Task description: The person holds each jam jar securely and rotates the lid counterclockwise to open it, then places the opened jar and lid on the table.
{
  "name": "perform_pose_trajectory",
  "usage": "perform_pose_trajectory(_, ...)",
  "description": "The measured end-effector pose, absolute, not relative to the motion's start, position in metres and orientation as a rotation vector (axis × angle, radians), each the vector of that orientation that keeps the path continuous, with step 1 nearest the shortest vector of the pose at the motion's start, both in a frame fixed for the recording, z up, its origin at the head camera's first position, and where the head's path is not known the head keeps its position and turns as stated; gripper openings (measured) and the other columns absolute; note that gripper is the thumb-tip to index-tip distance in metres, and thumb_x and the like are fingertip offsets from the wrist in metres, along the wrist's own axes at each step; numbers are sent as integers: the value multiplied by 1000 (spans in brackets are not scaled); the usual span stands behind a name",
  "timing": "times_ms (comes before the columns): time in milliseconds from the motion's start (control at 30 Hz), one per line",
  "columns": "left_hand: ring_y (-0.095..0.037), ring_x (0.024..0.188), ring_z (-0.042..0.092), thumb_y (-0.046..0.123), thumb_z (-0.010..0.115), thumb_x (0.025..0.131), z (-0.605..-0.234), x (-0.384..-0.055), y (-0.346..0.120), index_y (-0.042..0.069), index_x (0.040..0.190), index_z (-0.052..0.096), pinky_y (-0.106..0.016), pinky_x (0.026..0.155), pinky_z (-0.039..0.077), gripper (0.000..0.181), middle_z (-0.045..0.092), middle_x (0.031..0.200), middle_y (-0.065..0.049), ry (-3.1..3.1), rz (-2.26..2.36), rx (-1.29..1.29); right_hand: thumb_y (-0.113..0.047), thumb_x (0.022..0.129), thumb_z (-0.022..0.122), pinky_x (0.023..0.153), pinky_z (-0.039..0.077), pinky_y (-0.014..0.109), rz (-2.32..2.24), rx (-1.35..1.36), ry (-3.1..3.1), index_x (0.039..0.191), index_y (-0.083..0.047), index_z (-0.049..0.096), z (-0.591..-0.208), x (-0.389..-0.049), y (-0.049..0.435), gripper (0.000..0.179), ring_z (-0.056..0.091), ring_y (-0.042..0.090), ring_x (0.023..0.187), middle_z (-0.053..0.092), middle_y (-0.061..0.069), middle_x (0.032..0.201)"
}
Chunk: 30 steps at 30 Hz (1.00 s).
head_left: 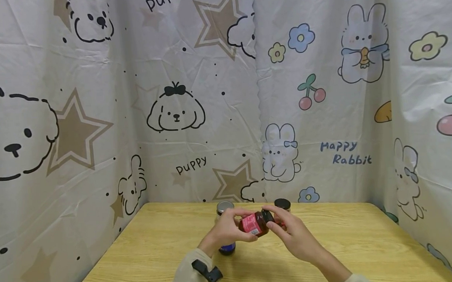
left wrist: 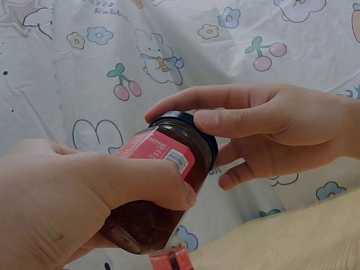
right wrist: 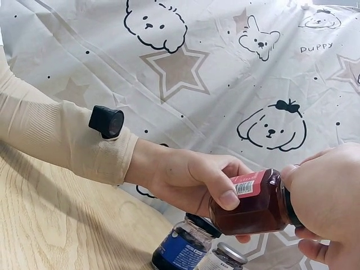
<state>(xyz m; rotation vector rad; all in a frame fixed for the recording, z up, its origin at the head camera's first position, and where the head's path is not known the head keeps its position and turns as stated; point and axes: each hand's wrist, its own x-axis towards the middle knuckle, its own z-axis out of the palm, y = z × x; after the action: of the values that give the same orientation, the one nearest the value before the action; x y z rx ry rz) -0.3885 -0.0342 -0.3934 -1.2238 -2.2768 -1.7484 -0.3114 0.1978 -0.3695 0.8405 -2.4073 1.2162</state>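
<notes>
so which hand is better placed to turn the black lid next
The right hand, I'd say: its thumb and fingers already sit around the black lid, while the left hand grips the red-labelled jar by its body and could steady it.

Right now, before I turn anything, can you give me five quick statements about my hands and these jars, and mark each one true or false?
1. The left hand holds the pink-labelled jar. True.
2. The pink-labelled jar stands upright. False: it is held tilted above the wooden tabletop.
3. The right hand touches the black lid of the pink-labelled jar. True.
4. The blue-labelled jar has a silver lid. False: it is capped in black; the silver-lidded jar is near it.
5. A barcode shows on the pink-labelled jar. True.
</notes>
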Motion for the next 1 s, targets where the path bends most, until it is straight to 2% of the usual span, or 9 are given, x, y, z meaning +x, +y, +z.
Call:
perform_pose_trajectory(100,-19,78,71,5,90,71,-395,-389,-34,8,123,75,-32,67,61,54,70,115,-1,-2281,-1754,-1222,-20,107,58,73,55,33,1210,856,-2399,148,-14,53,-370,-311,198,41,65,21,92,64,10,124)
perform_pose_trajectory(267,-17,78,70,5,91,70,-396,-389,-35,8,122,76,-32,68,60,54,70,113,-1,-2291,-1743,-1202,-17,108,57,79,57,35,1213,908,-2377,149,-11,52,-371,-310,198,42,68,26,104,59,16,138)
perform_pose_trajectory(333,-17,79,70,5,91,70,-396,-389,-35,8,122,76,-32,68,60,54,70,114,-1,-2299,-1740,-1193,-15,107,57,79,57,35,1205,920,-2372,148,-11,51,-371,-311,198,42,67,26,104,58,17,140)
perform_pose_trajectory(533,-17,74,70,8,91,72,-393,-388,-36,10,125,75,-31,66,59,55,69,114,0,-2324,-1737,-1170,-10,106,59,78,56,33,1133,926,-2345,147,-16,53,-372,-313,199,42,65,20,102,54,14,146)
perform_pose_trajectory(733,-16,67,69,8,91,73,-392,-387,-37,11,126,74,-30,62,58,56,70,111,0,-2333,-1755,-1176,-4,104,60,79,56,34,1104,960,-2315,146,-16,54,-374,-315,200,45,62,23,103,52,15,150)
perform_pose_trajectory(1000,-20,72,72,7,90,73,-392,-387,-37,9,125,74,-33,66,60,55,67,113,-3,-2329,-1786,-1175,-2,101,63,81,54,33,1078,982,-2299,145,-14,55,-373,-315,201,46,59,19,106,53,8,150)
